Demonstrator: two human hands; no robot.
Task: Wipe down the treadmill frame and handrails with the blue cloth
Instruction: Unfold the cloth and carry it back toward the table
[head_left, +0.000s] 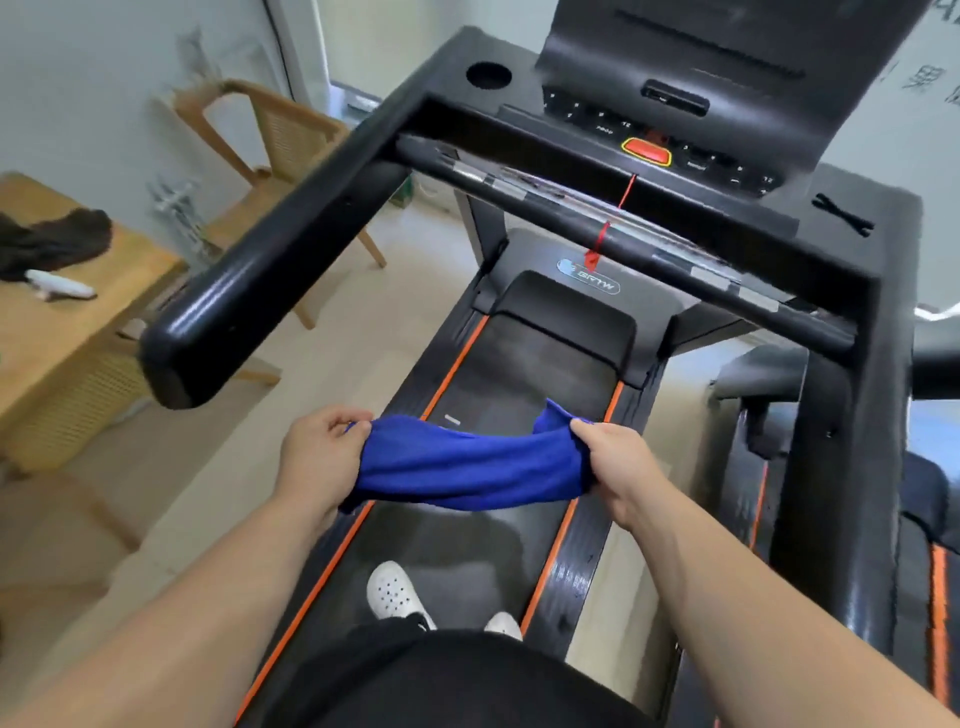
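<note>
The blue cloth (467, 467) hangs stretched between both hands above the treadmill belt (519, 384). My left hand (319, 457) grips its left end and my right hand (618, 467) grips its right end. The black left handrail (270, 280) slants toward me above and left of my left hand. The right handrail (841, 415) runs down the right side. A front crossbar (597, 223) with silver sensor plates spans between them, below the console (675, 130). I stand on the belt in white shoes.
A wooden table (62, 332) with a dark garment and a white object stands at the left, with a wooden chair (280, 140) behind it. A red safety cord (605, 228) hangs from the console. A second machine (930, 519) is at the right edge.
</note>
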